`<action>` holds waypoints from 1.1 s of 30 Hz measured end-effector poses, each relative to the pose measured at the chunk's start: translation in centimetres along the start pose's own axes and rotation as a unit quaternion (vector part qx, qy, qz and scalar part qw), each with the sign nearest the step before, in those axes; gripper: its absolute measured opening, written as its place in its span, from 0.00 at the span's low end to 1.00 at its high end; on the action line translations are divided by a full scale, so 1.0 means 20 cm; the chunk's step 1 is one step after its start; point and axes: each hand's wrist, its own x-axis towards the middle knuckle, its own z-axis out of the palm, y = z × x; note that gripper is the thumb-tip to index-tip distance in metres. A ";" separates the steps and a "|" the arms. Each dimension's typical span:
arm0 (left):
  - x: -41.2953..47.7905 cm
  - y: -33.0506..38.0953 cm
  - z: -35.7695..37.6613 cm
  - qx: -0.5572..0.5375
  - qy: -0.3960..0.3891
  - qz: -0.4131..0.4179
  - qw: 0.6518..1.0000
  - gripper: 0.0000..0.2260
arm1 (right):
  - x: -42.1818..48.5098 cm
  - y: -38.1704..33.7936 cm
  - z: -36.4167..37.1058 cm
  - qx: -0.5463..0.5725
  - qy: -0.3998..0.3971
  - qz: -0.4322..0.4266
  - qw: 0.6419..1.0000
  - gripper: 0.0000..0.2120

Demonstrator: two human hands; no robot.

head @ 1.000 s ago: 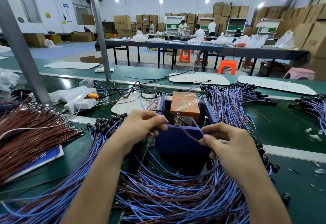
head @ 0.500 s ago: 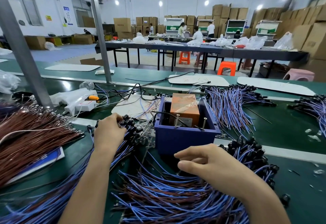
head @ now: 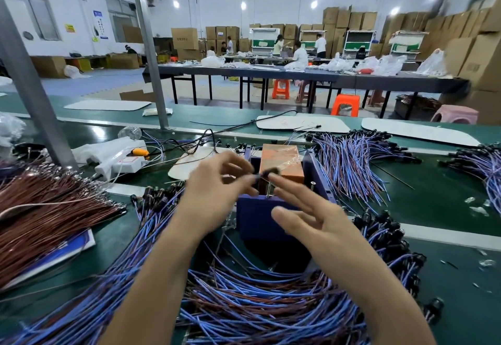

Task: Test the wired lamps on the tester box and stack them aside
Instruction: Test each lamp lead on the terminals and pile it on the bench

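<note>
Where the curled fingers (head: 244, 183) of the left hand (head: 214, 192) meet the straight, spread fingers (head: 290, 192) of the right hand (head: 311, 222), a small dark lamp (head: 268, 173) hangs blurred over the blue tester box (head: 257, 217). Whether the left pinches it cannot be told. Blue-wired lamps (head: 257, 304) heap around the box on the green tabletop (head: 447, 209), with brown wires (head: 48, 209) at far left.

Dark blurred lamp (head: 267, 173) pinched at left fingertips (head: 250, 179); blue tester box (head: 257, 222) just below; wired lamps (head: 257, 304) heaped under wrists
</note>
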 end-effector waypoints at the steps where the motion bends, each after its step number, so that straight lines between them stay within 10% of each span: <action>1: -0.02 0.04 0.05 -0.032 -0.047 0.011 0.998 0.05 | 0.00 0.00 0.00 0.025 0.022 -0.012 0.999 0.22; 11: -0.04 0.00 0.11 -0.024 -0.292 -0.032 0.955 0.04 | -0.02 0.03 -0.15 0.288 0.419 -0.038 0.860 0.10; 18: 0.02 -0.11 -0.14 0.116 -0.293 -0.090 0.945 0.07 | -0.06 0.14 -0.30 0.022 0.514 0.025 0.857 0.20; 26: 0.01 -0.07 -0.20 -0.048 -0.173 -0.074 0.981 0.04 | -0.07 0.24 -0.32 -0.199 0.446 0.155 0.859 0.18; 33: -0.01 -0.01 -0.14 -0.068 -0.269 -0.058 0.959 0.04 | -0.06 0.08 -0.24 -0.177 0.289 0.121 0.933 0.10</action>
